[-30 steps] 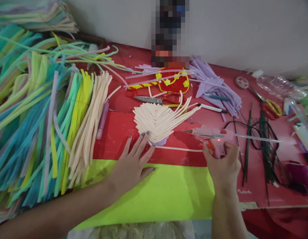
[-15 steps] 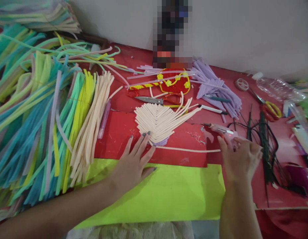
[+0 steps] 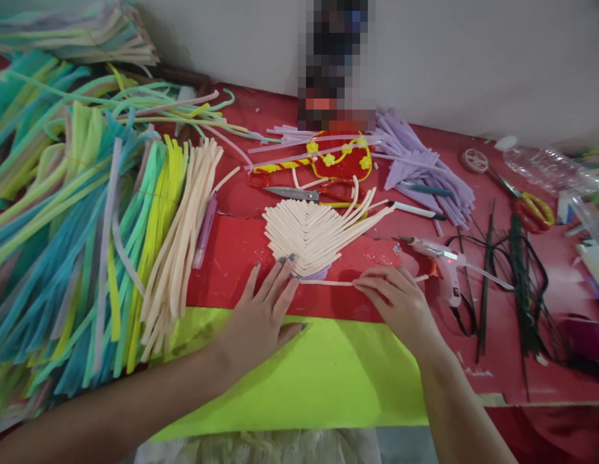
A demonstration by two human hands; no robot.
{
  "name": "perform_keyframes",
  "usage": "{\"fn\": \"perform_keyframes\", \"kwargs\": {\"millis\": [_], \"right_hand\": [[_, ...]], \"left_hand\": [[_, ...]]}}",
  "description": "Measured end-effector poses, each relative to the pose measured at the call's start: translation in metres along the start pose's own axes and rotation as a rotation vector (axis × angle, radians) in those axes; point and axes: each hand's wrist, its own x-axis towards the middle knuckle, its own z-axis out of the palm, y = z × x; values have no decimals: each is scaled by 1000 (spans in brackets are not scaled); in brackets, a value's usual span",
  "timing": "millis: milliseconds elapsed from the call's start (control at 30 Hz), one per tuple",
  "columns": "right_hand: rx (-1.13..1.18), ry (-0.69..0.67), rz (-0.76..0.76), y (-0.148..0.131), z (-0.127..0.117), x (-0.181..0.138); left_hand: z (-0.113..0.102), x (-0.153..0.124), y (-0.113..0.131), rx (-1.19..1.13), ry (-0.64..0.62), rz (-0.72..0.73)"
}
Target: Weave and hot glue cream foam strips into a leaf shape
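Note:
A leaf shape of cream pipe cleaners (image 3: 306,229) lies on a red sheet (image 3: 231,251), its strands laid in a V pattern with loose ends toward the right. Some lilac pipe cleaners (image 3: 323,272) show beneath its lower edge. My left hand (image 3: 260,316) rests with fingers spread, its fingertips on the leaf's lower left edge. One single cream pipe cleaner (image 3: 325,282) runs from there to the right, and my right hand (image 3: 400,299) pinches it partway along. Right of that hand lies a pink glue gun (image 3: 447,261), a small red light showing on it.
Bundles of coloured pipe cleaners (image 3: 86,258) fill the left side. Behind the leaf lie scissors (image 3: 299,193), a red and yellow piece (image 3: 345,158), a pen (image 3: 415,210) and lilac pipe cleaners (image 3: 425,167). Dark green stems (image 3: 519,290) and yellow-handled scissors (image 3: 536,209) are at right.
My right hand has let go of the glue gun, now lying on the table, and moved left to pinch the single cream pipe cleaner. My left hand has stayed in place.

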Motion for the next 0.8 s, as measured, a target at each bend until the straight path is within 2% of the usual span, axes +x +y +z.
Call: {"fn": "perform_keyframes", "kwargs": {"millis": [300, 800], "right_hand": [[-59, -18, -96, 6, -8, 11], [-49, 1, -173, 16, -11, 26]], "left_hand": [[-1, 0, -1, 17, -11, 10], [-1, 1, -1, -16, -15, -20]]}}
